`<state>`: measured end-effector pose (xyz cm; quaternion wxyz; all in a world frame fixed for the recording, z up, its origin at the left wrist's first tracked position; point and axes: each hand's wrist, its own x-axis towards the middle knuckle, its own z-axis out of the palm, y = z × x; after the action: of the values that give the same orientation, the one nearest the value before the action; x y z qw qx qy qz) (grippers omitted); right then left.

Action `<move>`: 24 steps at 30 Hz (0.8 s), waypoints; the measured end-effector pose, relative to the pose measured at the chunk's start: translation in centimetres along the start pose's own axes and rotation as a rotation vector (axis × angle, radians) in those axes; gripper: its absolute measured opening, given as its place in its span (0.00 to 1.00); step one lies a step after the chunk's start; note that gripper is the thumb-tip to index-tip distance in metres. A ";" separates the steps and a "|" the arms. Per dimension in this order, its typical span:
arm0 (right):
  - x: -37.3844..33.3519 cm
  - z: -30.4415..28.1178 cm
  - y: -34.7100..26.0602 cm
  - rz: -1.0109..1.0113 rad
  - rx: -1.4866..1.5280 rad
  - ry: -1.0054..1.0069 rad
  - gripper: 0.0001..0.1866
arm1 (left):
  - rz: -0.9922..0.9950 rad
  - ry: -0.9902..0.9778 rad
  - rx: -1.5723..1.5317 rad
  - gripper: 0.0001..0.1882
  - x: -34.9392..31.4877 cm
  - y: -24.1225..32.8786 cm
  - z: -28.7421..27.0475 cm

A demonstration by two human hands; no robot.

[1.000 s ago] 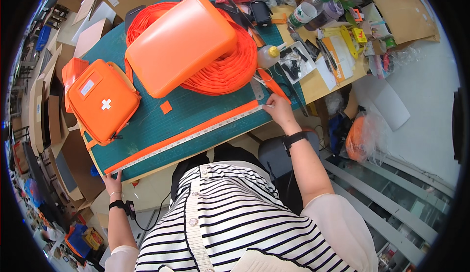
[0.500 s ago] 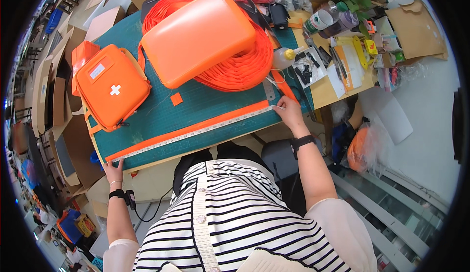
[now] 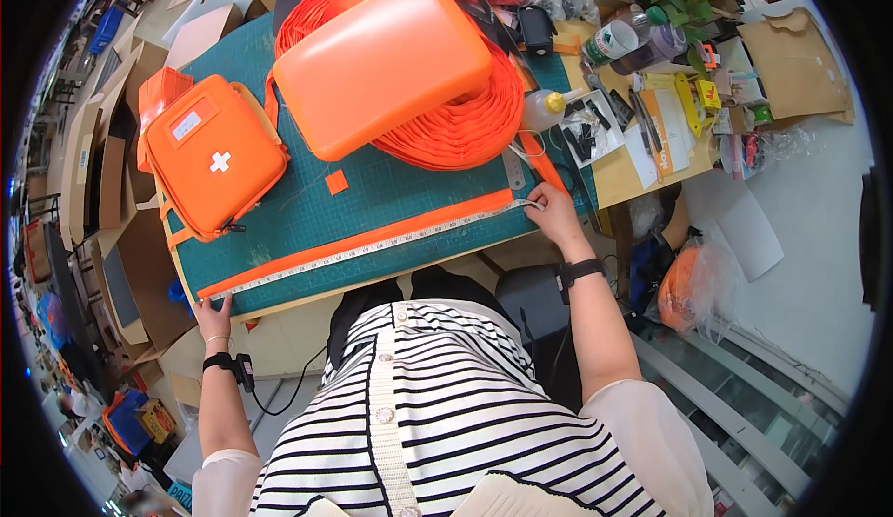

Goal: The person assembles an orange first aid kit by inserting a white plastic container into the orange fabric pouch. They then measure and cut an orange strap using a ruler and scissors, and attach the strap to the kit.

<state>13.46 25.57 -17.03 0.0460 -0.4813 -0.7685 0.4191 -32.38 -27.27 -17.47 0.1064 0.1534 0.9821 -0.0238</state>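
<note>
A white tape measure is stretched along the near edge of a flat orange webbing strip on the green cutting mat. My left hand holds the tape's left end down by the strip's end, at the table's front edge; its fingertips are partly hidden. Past the strip's right end, my right hand pinches the tape between thumb and finger. The tape curves slightly there. A small orange square lies beyond the strip.
An orange zip case with a white cross lies at the left. Behind the strip, an orange plastic case rests on coiled orange webbing. A metal ruler, orange-handled scissors and a squeeze bottle are near my right hand.
The whole view has shifted slightly. Both hands keep their places at the tape's ends, and the tape bends a little more beside my right hand.
</note>
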 end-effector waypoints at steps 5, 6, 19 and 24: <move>0.0 -0.2 -0.7 0.036 0.027 -0.007 0.10 | -0.015 -0.010 0.009 0.35 -0.1 0.3 -0.2; 0.0 -0.2 -0.8 0.038 0.007 0.011 0.11 | -0.025 -0.016 0.011 0.34 -0.1 0.4 -0.3; 0.0 1.0 -0.6 0.011 -0.105 0.119 0.13 | -0.006 0.003 -0.032 0.33 0.0 0.0 0.1; 0.1 1.0 -0.7 0.004 -0.110 0.107 0.14 | -0.018 0.001 -0.032 0.34 -0.1 -0.1 0.1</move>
<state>12.50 24.90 -17.24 0.0599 -0.5062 -0.7859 0.3501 -32.31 -27.42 -17.58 0.1080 0.1429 0.9838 -0.0089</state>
